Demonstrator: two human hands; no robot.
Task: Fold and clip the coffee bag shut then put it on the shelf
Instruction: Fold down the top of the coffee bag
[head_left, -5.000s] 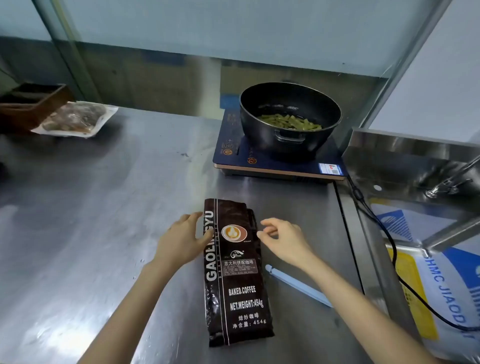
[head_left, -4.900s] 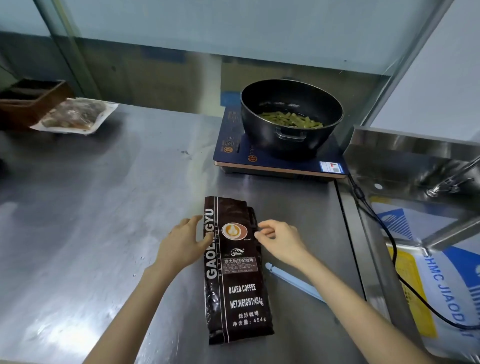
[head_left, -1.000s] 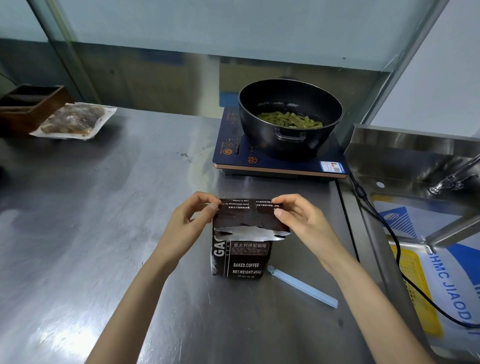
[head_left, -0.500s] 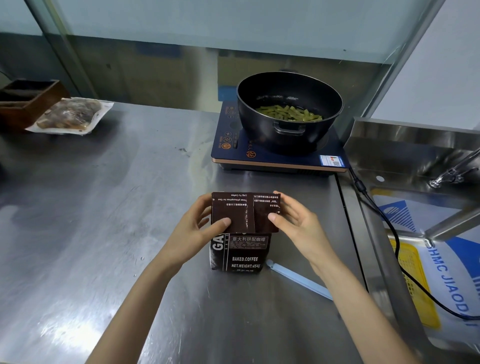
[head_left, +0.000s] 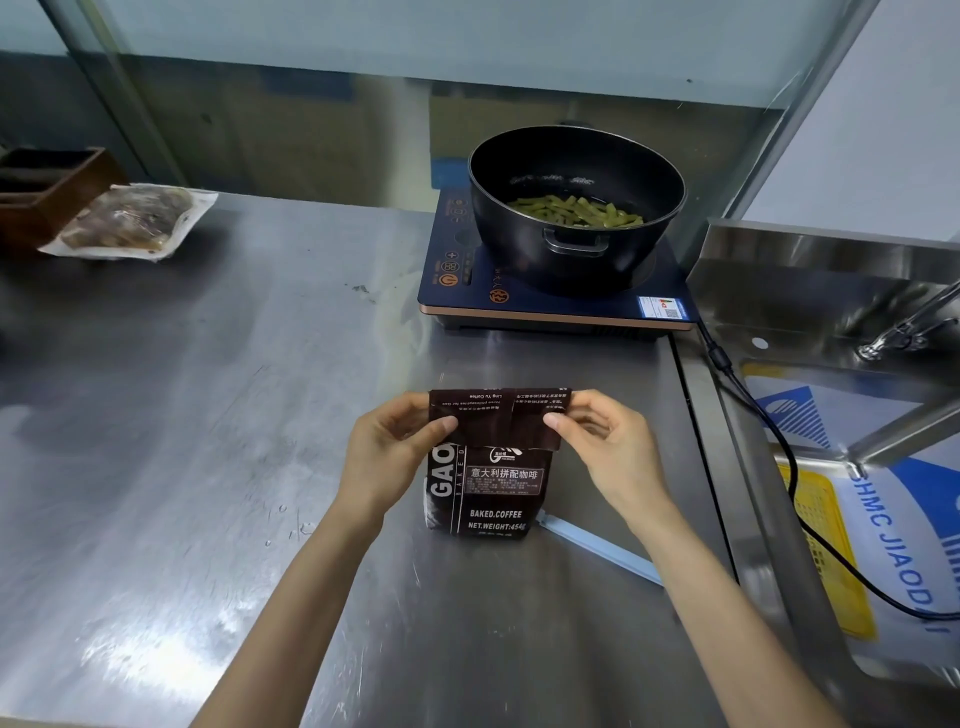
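A dark brown coffee bag (head_left: 491, 493) stands upright on the steel counter (head_left: 208, 415), its top flap folded down toward me. My left hand (head_left: 387, 457) pinches the flap's left end between thumb and fingers. My right hand (head_left: 605, 449) pinches the right end the same way. A long light-blue bag clip (head_left: 597, 553) lies flat on the counter just right of the bag's base, partly hidden under my right forearm. No shelf is in view.
A black pot of green beans (head_left: 574, 208) sits on a blue induction cooker (head_left: 545, 291) behind the bag. A steel sink (head_left: 831, 322) with a tap and a black cable lies to the right. A vacuum-packed food pouch (head_left: 130, 221) and wooden box (head_left: 47, 182) sit far left.
Five seconds ago the bag lay flat; it now stands upright with its top folded over. In the last second both hands rolled the flap further down, hiding the silver lining.
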